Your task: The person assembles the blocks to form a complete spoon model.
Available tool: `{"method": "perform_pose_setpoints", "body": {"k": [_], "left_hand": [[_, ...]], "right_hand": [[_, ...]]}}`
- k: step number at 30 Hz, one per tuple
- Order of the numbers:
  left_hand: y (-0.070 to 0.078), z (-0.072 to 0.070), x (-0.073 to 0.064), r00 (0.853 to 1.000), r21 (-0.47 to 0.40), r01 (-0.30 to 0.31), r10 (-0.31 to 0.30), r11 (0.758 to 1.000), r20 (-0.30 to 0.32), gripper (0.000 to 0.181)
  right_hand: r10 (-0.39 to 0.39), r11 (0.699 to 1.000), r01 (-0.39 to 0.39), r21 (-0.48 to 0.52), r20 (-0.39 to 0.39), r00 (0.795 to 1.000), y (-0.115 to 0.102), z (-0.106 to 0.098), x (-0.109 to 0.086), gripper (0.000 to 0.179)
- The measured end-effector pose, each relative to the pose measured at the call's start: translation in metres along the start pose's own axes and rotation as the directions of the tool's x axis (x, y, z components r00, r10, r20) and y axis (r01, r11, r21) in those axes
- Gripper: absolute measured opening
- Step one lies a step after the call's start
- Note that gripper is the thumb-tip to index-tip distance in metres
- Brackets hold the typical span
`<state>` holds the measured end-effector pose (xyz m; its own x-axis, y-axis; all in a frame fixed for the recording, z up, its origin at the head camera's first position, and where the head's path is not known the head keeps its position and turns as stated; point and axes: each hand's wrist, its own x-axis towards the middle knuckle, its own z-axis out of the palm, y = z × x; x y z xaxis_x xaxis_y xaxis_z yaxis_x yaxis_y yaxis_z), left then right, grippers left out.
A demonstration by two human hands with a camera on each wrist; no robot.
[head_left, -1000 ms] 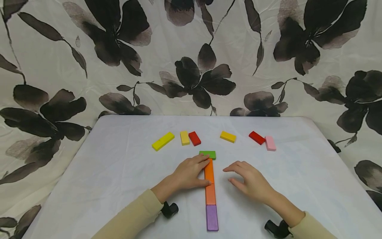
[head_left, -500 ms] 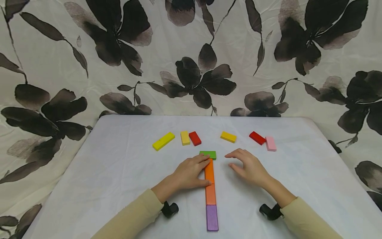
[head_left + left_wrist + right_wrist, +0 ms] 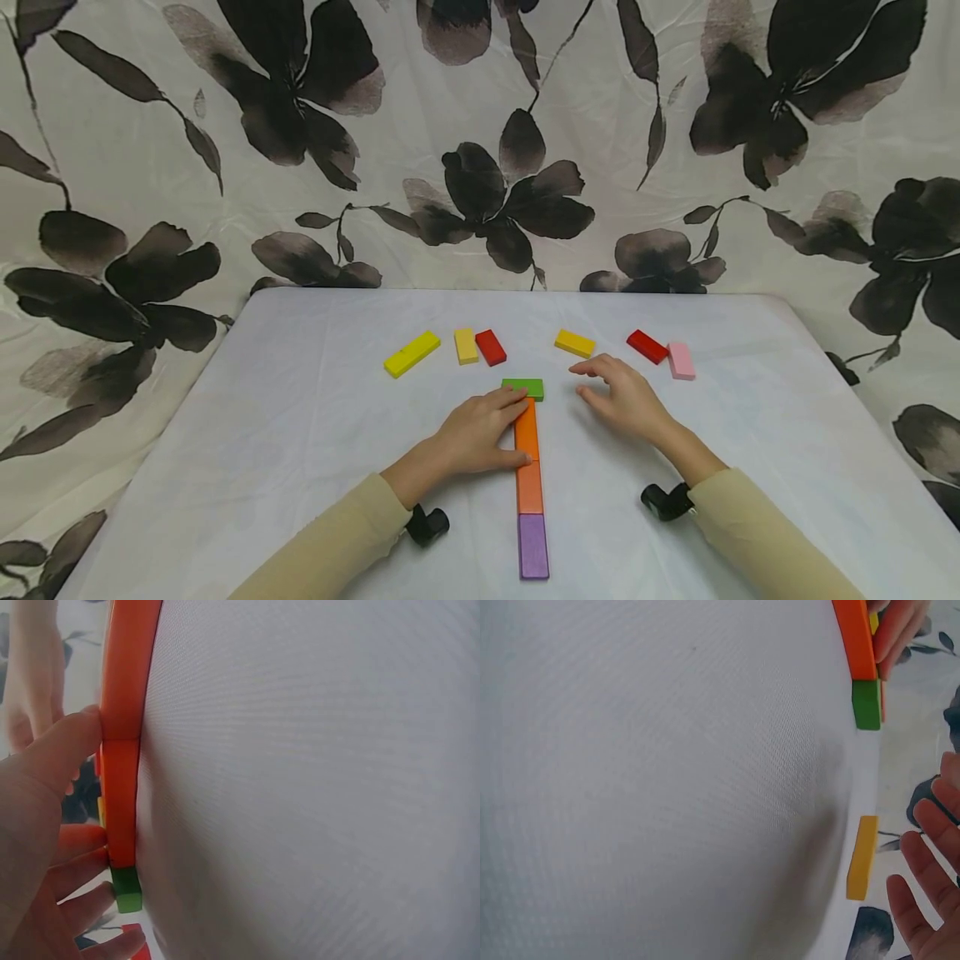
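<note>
A row of blocks runs away from the person: a purple block (image 3: pixel 533 547) nearest, two orange blocks (image 3: pixel 529 490) end to end, then a green block (image 3: pixel 532 387) lying crosswise at the far end. My left hand (image 3: pixel 476 433) rests on the row from the left. Its thumb touches near the seam of the orange blocks, and its fingertips lie along the farther one, up by the green block. My right hand (image 3: pixel 626 402) hovers over the table with fingers spread and nothing held. Its fingertips are just short of a golden-yellow block (image 3: pixel 574 343), seen also in the right wrist view.
Along the back lie a long yellow-green bar (image 3: pixel 412 354), a pale yellow block (image 3: pixel 466 346) beside a red block (image 3: pixel 491 347), and another red block (image 3: pixel 647 347) against a pink block (image 3: pixel 681 361). A floral cloth (image 3: pixel 480 100) hangs behind the white table (image 3: pixel 262 417).
My right hand has moved forward over the table, from beside the orange blocks toward the golden-yellow block. The left hand and the row have stayed still.
</note>
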<state>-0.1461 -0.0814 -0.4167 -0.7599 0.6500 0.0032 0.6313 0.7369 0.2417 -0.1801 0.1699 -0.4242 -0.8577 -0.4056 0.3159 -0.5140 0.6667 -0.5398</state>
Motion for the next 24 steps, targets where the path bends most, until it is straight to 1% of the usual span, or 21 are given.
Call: {"method": "perform_pose_setpoints", "body": {"k": [5,8,13,18,24], "left_hand": [[0.0,0.0,0.0,1.0,0.005,-0.001,0.001,1.0,0.002,0.074],[0.0,0.0,0.0,1.0,0.005,-0.001,0.001,1.0,0.001,0.074],[0.0,0.001,0.0,1.0,0.007,0.004,-0.004,1.0,0.007,0.074],[-0.001,0.002,0.0,1.0,0.007,0.001,-0.001,1.0,0.002,0.074],[-0.001,0.002,0.0,1.0,0.004,-0.005,0.005,1.0,-0.007,0.075]], "right_hand": [[0.004,1.0,-0.004,0.014,0.004,1.0,0.004,0.005,0.003,0.028],[0.007,1.0,-0.008,0.023,0.023,1.0,0.005,0.01,0.005,0.029],[0.006,0.999,-0.008,0.032,0.063,0.998,0.001,0.016,0.006,0.033],[0.012,1.0,-0.014,0.022,0.112,0.994,-0.008,0.021,0.008,0.037],[0.027,0.999,-0.031,0.017,0.197,0.98,-0.017,0.028,0.009,0.041]]}}
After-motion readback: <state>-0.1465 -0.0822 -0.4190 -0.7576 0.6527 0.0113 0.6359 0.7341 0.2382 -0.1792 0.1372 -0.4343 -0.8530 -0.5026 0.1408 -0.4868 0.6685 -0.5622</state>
